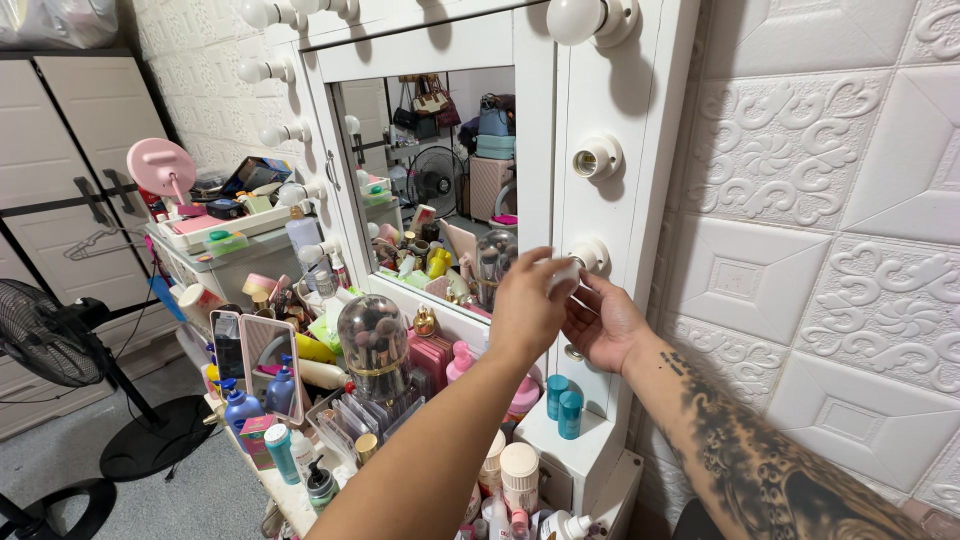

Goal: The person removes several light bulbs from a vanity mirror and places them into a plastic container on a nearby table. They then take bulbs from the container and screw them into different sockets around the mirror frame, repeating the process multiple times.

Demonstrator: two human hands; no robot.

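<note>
My left hand (pixel 527 303) grips a round white light bulb (pixel 563 277) at a socket (pixel 592 255) on the right side of the white vanity mirror frame (pixel 620 120). My right hand (pixel 604 322) is just beside it, fingers cupped under the bulb and touching it. Above, an empty socket (pixel 598 158) and a fitted bulb (pixel 577 18) sit on the same frame strip. The mirror (pixel 440 170) is to the left of both hands.
The vanity top below is crowded: a clear dome of brushes (pixel 375 340), two teal bottles (pixel 563 404), white bottles (pixel 519 477), a small standing mirror (pixel 272 360). A pink mirror (pixel 161 168) sits on a tray at the back left. A black fan (pixel 50 340) stands on the floor.
</note>
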